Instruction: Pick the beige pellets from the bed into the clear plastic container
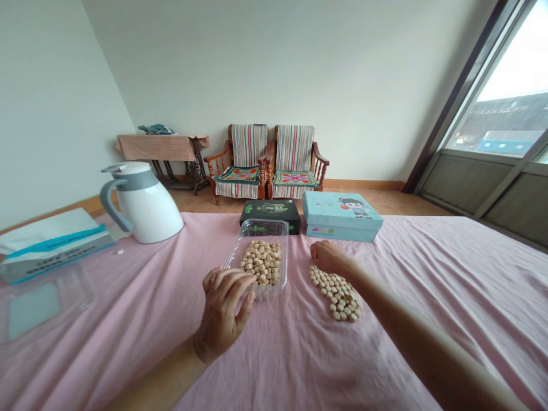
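Note:
A clear plastic tub (285, 242) holds many small, rounded beige pieces (262, 260) that look like bite-sized biscuits. My left hand (226, 305) is at the tub's near left corner, its fingers stretched over the rim and the thumb apart. More of the same pieces lie in a loose pile (338, 294) on the cloth to the right of the tub. At the far end of that pile is my right hand (330, 257), low over the cloth with its fingers curled in. Whatever its fingertips hold, if anything, is hidden.
Behind the tub stand a black box (269, 210) and a light blue box (342, 216). On the left are a white jug (149, 205), a tissue pack (55, 245) and a clear plastic lid (43, 308). A pink cloth (274, 365) covers the table. Two chairs (268, 165) stand beyond.

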`<state>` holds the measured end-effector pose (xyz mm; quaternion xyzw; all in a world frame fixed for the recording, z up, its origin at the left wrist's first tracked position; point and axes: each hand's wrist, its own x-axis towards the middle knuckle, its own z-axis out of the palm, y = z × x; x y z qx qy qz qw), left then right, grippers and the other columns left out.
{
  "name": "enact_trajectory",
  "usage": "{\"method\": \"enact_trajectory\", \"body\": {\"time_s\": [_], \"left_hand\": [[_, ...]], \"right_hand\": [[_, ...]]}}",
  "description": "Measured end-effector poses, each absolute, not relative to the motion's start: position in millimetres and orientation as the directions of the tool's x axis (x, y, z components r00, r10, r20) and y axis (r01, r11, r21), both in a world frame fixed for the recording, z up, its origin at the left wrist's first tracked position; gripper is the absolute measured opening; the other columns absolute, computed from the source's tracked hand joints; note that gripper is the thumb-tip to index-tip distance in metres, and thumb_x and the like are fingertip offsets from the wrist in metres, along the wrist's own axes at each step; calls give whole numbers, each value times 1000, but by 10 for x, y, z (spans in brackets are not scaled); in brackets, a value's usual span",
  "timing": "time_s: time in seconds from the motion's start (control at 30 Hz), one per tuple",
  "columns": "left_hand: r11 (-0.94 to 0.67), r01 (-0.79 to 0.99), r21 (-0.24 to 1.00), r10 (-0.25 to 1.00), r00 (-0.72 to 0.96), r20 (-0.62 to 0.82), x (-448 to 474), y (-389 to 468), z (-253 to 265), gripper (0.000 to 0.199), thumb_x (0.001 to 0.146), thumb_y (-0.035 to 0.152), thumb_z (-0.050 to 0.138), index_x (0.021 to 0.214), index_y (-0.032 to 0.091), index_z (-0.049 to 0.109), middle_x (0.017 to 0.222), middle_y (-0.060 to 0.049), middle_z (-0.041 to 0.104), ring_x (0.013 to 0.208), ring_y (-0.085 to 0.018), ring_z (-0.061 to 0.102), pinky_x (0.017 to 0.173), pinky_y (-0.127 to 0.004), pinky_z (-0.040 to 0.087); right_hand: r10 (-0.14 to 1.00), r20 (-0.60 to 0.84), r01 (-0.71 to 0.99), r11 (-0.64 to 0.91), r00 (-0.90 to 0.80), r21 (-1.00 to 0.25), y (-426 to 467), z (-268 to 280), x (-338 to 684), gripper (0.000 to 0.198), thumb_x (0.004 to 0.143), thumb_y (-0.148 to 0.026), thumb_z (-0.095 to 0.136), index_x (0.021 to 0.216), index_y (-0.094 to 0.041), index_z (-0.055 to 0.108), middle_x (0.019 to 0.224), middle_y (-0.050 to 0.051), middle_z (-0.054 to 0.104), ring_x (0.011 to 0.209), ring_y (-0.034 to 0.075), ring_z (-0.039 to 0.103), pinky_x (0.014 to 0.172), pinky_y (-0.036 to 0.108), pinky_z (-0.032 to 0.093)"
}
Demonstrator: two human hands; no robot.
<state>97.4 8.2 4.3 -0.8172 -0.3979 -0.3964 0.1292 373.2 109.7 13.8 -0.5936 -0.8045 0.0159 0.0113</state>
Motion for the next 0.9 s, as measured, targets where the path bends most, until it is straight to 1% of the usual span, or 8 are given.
{"method": "enact_trajectory", "body": {"time_s": [0.1, 0.17, 0.27, 0.33, 0.43, 0.53, 0.67, 0.9], "left_hand": [[-644, 759, 94, 545, 369, 753, 977, 81, 51, 24, 84, 21, 46, 105, 20, 59, 97, -6, 65, 99, -22, 55, 96, -44, 33], [-644, 759, 95, 546, 369, 752, 978, 80, 56, 24, 84, 21, 46, 104, 20, 59, 97, -6, 65, 98, -22, 55, 96, -44, 33], [-647, 755, 104, 549, 367, 751, 978, 78, 57, 23, 85, 21, 46, 103, 19, 59, 96, -6, 65, 98, -22, 54, 96, -45, 32], [-645, 757, 105, 552, 367, 748, 977, 80, 56, 23, 85, 22, 46, 103, 20, 59, 97, -6, 64, 98, -22, 54, 96, -45, 32], [-646, 757, 103, 553, 371, 746, 973, 85, 54, 23, 84, 21, 47, 104, 20, 59, 97, -6, 64, 98, -22, 54, 96, -45, 32], [-651, 752, 104, 552, 375, 745, 969, 86, 53, 23, 84, 21, 47, 105, 19, 59, 97, -7, 64, 98, -23, 53, 95, -45, 33], [-650, 753, 103, 554, 376, 743, 967, 86, 41, 24, 84, 21, 47, 105, 20, 59, 98, -6, 64, 99, -22, 53, 96, -45, 32], [-649, 753, 113, 554, 365, 748, 972, 90, 37, 24, 85, 22, 45, 104, 21, 60, 97, -6, 65, 99, -22, 54, 97, -44, 31]], "right_hand": [[975, 2, 972, 224, -224, -72, 1116, 136, 3708, 16, 67, -7, 52, 76, -11, 64, 79, 12, 67, 71, 19, 60, 55, 25, 32], [973, 98, 962, 224, -211, -153, 1120, 172, 3684, 17, 66, -6, 50, 75, -12, 63, 77, 10, 66, 70, 17, 58, 57, 24, 32], [920, 327, 888, 325, -217, -325, 1092, 309, 3561, 18, 67, -7, 48, 77, -15, 61, 74, 5, 64, 69, 13, 55, 61, 22, 35], [879, 409, 799, 422, -244, -429, 1064, 431, 3411, 15, 69, -10, 50, 77, -17, 61, 73, 2, 63, 66, 11, 54, 62, 21, 37], [852, 448, 685, 497, -271, -533, 1047, 573, 3183, 12, 71, -14, 52, 78, -17, 62, 72, 1, 63, 64, 10, 54, 62, 20, 40], [861, 466, 668, 471, -205, -576, 1085, 605, 3122, 16, 72, -13, 51, 83, -16, 63, 77, 2, 65, 67, 10, 56, 64, 20, 41], [900, 413, 773, 362, -143, -522, 1180, 483, 3410, 22, 72, -9, 48, 84, -17, 65, 79, 2, 67, 72, 12, 59, 66, 21, 41], [993, 64, 968, 111, -99, -226, 1249, 135, 3939, 19, 66, -8, 56, 79, -16, 67, 87, 9, 68, 84, 19, 62, 65, 23, 39]]}}
